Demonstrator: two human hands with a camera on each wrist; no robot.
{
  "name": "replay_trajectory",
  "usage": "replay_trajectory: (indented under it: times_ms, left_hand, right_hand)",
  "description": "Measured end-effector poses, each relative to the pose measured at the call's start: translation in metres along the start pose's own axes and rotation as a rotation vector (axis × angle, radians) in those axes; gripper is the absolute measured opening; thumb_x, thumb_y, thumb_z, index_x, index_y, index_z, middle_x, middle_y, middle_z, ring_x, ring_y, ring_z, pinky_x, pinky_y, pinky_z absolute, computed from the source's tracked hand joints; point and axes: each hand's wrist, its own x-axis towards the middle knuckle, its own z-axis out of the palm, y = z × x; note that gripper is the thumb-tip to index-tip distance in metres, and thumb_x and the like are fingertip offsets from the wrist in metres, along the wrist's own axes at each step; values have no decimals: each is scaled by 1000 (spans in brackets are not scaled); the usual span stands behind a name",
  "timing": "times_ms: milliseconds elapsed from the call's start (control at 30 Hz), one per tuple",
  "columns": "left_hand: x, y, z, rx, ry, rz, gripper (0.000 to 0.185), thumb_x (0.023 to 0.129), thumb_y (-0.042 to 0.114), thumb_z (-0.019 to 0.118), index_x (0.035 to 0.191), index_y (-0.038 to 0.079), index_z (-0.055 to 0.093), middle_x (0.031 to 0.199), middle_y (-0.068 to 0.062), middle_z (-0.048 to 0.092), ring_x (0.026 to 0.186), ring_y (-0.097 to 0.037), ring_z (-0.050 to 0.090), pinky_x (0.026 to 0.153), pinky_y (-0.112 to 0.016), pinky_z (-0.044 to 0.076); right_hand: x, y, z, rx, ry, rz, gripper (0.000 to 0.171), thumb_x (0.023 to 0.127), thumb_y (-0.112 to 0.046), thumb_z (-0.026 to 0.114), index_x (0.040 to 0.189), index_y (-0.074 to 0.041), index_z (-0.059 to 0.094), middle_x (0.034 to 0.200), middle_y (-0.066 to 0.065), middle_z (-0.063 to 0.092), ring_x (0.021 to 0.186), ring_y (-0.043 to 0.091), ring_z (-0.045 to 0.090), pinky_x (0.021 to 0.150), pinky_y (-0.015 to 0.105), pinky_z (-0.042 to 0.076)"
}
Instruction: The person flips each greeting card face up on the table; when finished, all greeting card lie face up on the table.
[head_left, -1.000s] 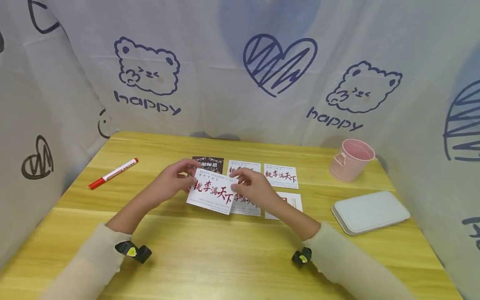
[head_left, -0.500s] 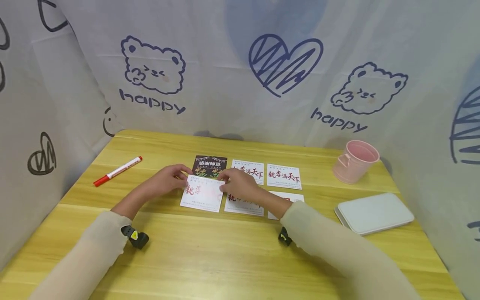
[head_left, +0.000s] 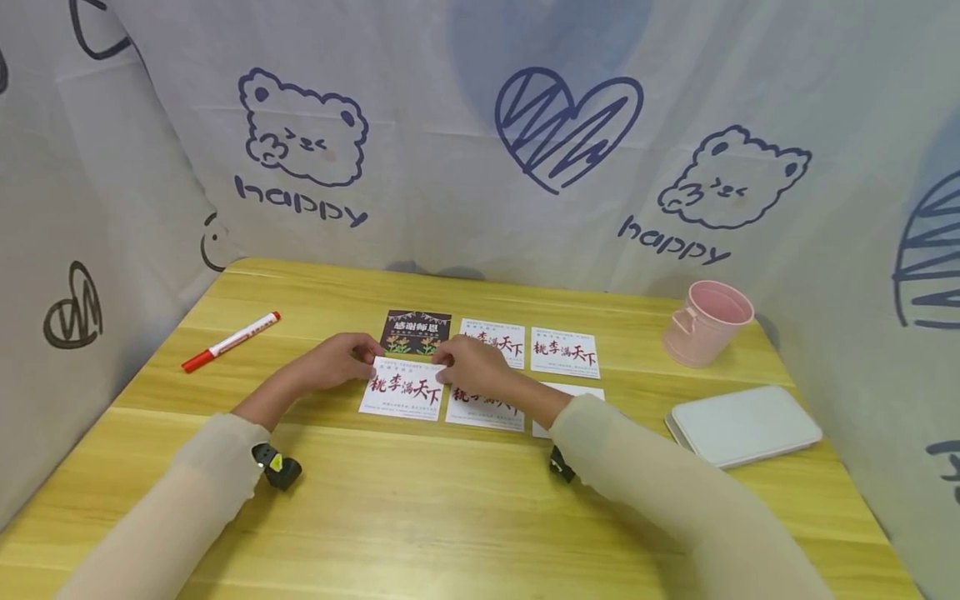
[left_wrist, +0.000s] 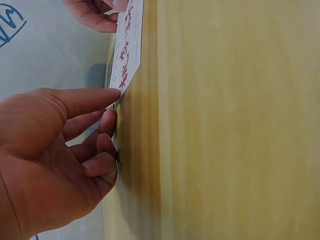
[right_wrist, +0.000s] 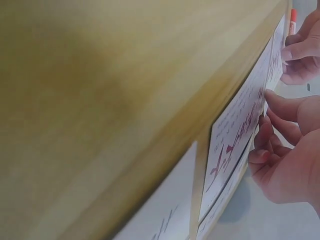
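A: Position of the card?

B: White card with red lettering (head_left: 403, 388) lies flat on the counter (head_left: 420, 508), front row, leftmost. It sits just below the dark card (head_left: 415, 332) and just beside the next white card (head_left: 485, 408) to its right.

A: Left hand?

B: Left hand (head_left: 335, 361) is at the card's upper left corner. Wrist view shows the thumb laid on the corner and the other fingers (left_wrist: 102, 145) curled beneath at the edge, so it pinches that corner.

A: Right hand?

B: Right hand (head_left: 471, 367) is at the upper right corner of the same card. Thumb and fingers (right_wrist: 272, 145) are curled about the card's edge; it pinches that corner too. The hand partly covers the neighbouring white card.

A: Other items on the counter?

B: Back row, right of the dark card: two more white cards with red lettering (head_left: 492, 340) (head_left: 565, 352). Front row: a further card (head_left: 577, 392), mostly hidden behind the right forearm. Red and white marker (head_left: 230, 342) lies well to the left, apart from the cards. Pink cup (head_left: 705, 322) stands at the right rear; a white lidded tray (head_left: 742, 424) lies near it, closer to the front edge. Printed cloth (head_left: 480, 133) with bears and a heart hangs behind the counter.
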Motion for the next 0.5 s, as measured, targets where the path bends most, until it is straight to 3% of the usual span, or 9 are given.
replay_trajectory:
  times_ms: [500]
  left_hand:
    - [0, 0, -3, 51, 5, 18, 29, 97, 4, 62, 125, -4, 62, 109, -15, 61, 96, -25, 53, 84, -35, 46]
  right_hand:
    - [3, -3, -2, -35, 19, -10, 21, 95, -26, 71, 115, -19, 73, 106, -5, 65, 92, 9, 59, 79, 27, 50]
